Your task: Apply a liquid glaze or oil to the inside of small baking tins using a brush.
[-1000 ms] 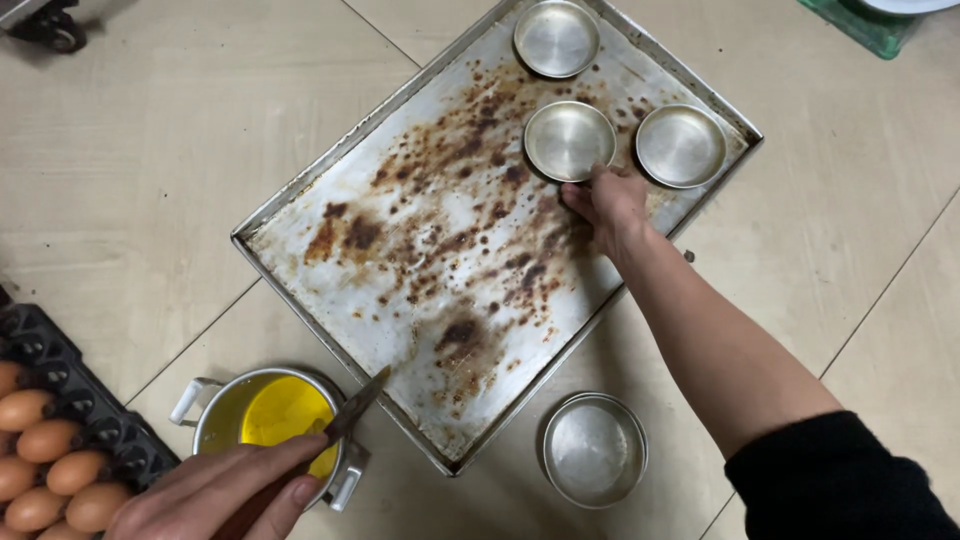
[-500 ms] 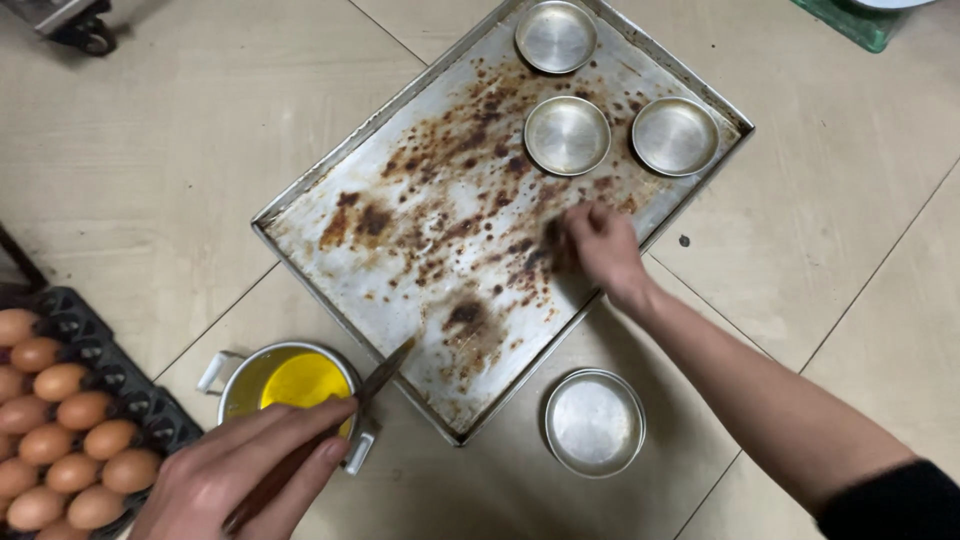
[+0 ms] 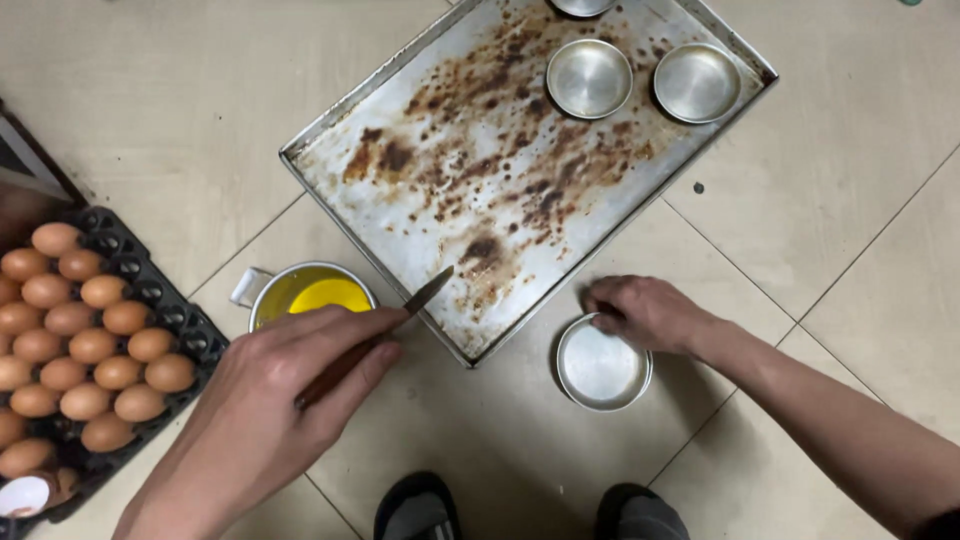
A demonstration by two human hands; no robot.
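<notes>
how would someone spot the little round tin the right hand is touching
Start at the big stained baking tray on the tiled floor. Just off its near edge, by the right hand, lies a small round metal tin. The other tins like it sit inside the tray; this one alone lies on the floor.

A floor [image 3: 150, 130] of large beige tiles fills the frame, its thin grout lines running diagonally from the lower left and across the right side. The light is soft and even. 1 small dark speck [image 3: 698, 187] lies right of centre.
</notes>
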